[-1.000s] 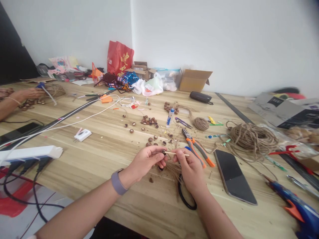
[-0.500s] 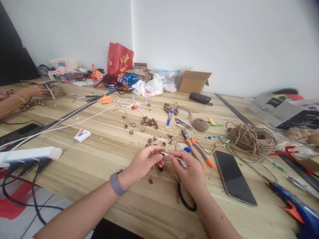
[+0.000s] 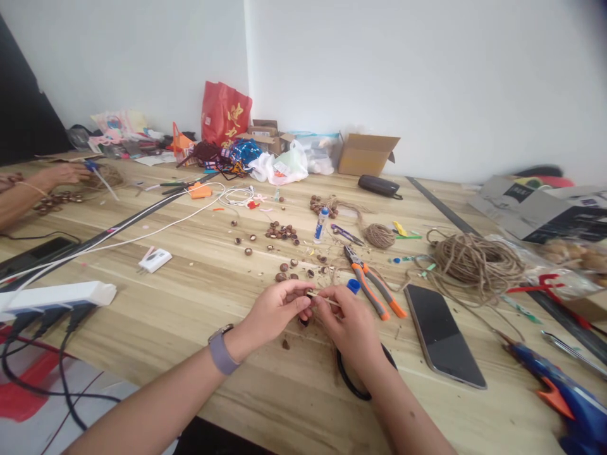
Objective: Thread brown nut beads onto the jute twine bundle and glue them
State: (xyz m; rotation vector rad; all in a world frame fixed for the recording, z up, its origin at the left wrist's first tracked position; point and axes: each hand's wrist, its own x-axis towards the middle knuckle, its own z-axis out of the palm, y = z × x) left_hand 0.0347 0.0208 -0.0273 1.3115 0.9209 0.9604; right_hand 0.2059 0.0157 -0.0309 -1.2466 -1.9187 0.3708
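My left hand [image 3: 275, 311] is closed, pinching a small brown nut shell [image 3: 308, 292] that its fingers mostly cover. A thin, pale stick [image 3: 334, 303] is pinched in my right hand [image 3: 349, 316], its tip at the shell. Whether the tip is inside the shell or only against it, I cannot tell. Just beyond my hands lie loose nut shells [image 3: 281, 277], some showing hollow, dark insides. A dark open shell [image 3: 303, 322] sits under my fingers, and a black ring-shaped loop [image 3: 348, 379] lies partly beneath my right wrist.
Orange-handled pliers [image 3: 374, 287], a phone [image 3: 443, 338] and a blue glue gun [image 3: 545, 382] lie to the right. Coiled twine [image 3: 477, 265] is behind them. A glue bottle [image 3: 321, 225] stands mid-table. At far left another person's hand [image 3: 66, 174] is near a power strip [image 3: 57, 297].
My right hand has shifted slightly left, closer to my left hand, and more of the black loop shows. The whole view has moved a little.
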